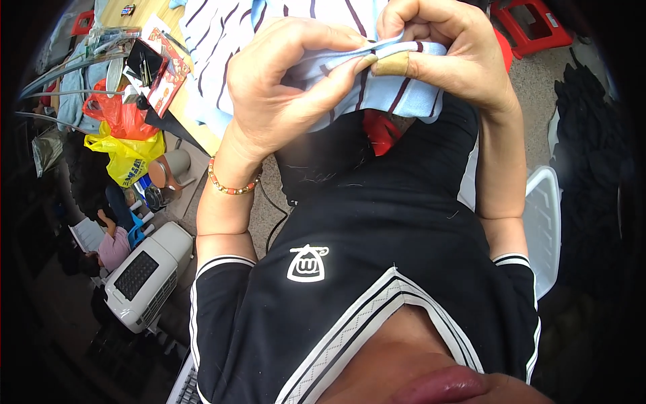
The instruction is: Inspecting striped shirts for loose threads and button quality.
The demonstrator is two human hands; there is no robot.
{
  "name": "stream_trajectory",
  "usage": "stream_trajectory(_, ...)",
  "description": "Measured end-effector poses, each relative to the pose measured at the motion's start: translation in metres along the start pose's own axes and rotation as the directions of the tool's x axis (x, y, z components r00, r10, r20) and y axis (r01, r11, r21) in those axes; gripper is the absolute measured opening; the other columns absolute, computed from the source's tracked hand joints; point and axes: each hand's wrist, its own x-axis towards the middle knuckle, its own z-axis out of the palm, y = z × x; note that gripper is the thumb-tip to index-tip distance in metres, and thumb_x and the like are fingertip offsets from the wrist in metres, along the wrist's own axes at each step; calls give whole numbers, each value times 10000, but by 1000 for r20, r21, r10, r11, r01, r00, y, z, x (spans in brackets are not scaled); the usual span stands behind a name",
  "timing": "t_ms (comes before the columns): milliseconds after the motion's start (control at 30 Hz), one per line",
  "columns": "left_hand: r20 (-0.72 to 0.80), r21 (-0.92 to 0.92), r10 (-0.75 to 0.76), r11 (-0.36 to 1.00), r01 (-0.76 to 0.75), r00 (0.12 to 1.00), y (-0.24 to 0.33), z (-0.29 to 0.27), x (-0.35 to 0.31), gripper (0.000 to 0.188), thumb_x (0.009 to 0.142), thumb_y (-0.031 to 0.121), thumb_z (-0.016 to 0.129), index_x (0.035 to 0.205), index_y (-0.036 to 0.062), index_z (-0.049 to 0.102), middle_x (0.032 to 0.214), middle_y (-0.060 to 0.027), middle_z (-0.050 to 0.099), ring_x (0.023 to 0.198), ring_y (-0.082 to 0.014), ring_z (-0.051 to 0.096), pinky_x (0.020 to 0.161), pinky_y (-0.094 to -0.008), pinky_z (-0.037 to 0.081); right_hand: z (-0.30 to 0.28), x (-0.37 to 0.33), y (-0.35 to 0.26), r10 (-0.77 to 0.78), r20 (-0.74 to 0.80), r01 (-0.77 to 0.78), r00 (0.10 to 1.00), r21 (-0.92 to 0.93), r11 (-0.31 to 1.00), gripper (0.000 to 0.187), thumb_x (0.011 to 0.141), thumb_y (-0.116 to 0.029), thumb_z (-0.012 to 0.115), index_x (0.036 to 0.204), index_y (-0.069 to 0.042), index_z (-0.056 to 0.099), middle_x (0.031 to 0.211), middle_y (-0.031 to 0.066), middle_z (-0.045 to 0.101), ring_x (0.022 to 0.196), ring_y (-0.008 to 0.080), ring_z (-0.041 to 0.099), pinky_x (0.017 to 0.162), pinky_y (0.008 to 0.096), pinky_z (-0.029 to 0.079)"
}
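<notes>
A: Where is the striped cloth [380, 93], and how do the hands have it?

B: It lies partly on the table [180, 113] and is lifted in front of the person; the left hand [276, 87] pinches a folded edge between thumb and fingers, and the right hand [468, 64] pinches that edge just beside it

A: Why so close together?

B: Probably to keep that short stretch of fold flat and steady; the tan wrap [391, 64] on the right thumb perhaps guards the skin

A: And the edges, the room around?

B: The cloth's lower edge hangs loose above the dark trousers [319, 151]. The table's edge runs near the left wrist, a yellow bag [124, 156] farther out; rightward, grey floor [537, 101] shows before a dark heap [585, 141]
</notes>
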Motion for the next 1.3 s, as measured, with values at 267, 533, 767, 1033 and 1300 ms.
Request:
stream_trajectory(267,-1,14,90,996,-90,996,-4,0,0,221,741,-19,799,938,-2,700,896,-104,733,801,-185,706,708,-271,543,24,-9,-54,426,-177,-416,887,92,905,206,799,8,801,938,23,649,829,3,639,719,33,578,607,175,458)
stream_trajectory(533,-129,226,202,959,-170,971,3,12,-7,252,720,-32,801,930,45,685,854,-71,727,671,-166,671,579,-257,523,40,-9,-68,166,-300,-288,939,-425,858,183,748,25,791,884,6,670,812,82,632,669,118,597,557,235,441)
stream_trajectory(767,-167,407,331,881,-241,929,-3,16,-8,263,689,-24,801,896,64,665,837,-53,697,661,-172,637,568,-265,497,33,-16,-49,-201,-97,82,975,-681,728,324,715,82,768,1022,29,677,965,125,682,851,192,661,766,294,530)
stream_trajectory(1033,110,331,-38,944,0,993,22,-7,11,189,742,57,794,884,40,672,704,-47,607,584,-185,568,537,-282,451,11,-60,-46,-72,-175,-89,982,-764,639,291,739,86,742,1015,-4,717,1086,122,652,909,191,664,779,296,541)
stream_trajectory(1300,331,604,-318,795,59,888,55,16,50,269,856,252,749,1007,31,724,844,-64,634,690,-174,590,617,-297,461,23,-78,-38,-302,-249,-32,920,-817,575,287,722,58,750,991,-38,717,939,84,661,783,194,673,670,292,545)
